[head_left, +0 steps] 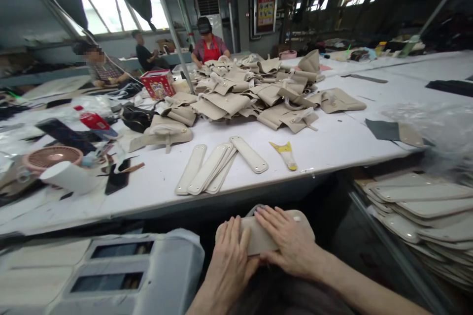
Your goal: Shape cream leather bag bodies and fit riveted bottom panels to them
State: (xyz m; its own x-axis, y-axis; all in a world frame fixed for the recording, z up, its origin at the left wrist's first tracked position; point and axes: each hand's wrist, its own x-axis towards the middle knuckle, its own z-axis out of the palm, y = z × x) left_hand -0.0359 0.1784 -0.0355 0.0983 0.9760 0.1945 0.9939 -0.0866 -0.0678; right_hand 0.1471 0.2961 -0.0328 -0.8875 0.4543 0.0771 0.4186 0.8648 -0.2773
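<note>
A beige, rounded leather panel (258, 237) lies across my lap, below the table's front edge. My left hand (233, 246) grips its left part, fingers over the top face and thumb along it. My right hand (283, 236) holds the right part, fingers lying over the face and thumb at the near edge. Something grey and curved shows behind the panel's far edge. Beyond it, several pale strips (210, 168) with metal studs lie on the white table (314, 155), beside a yellow-and-white piece (285, 155).
A heap of beige leather pieces (236, 96) covers the table's middle. Stacked panels (424, 206) stand at right, a grey crate (162, 266) at left. A pink fan (53, 157), white roll (68, 177) and red box (158, 83) are at left. Three people work beyond.
</note>
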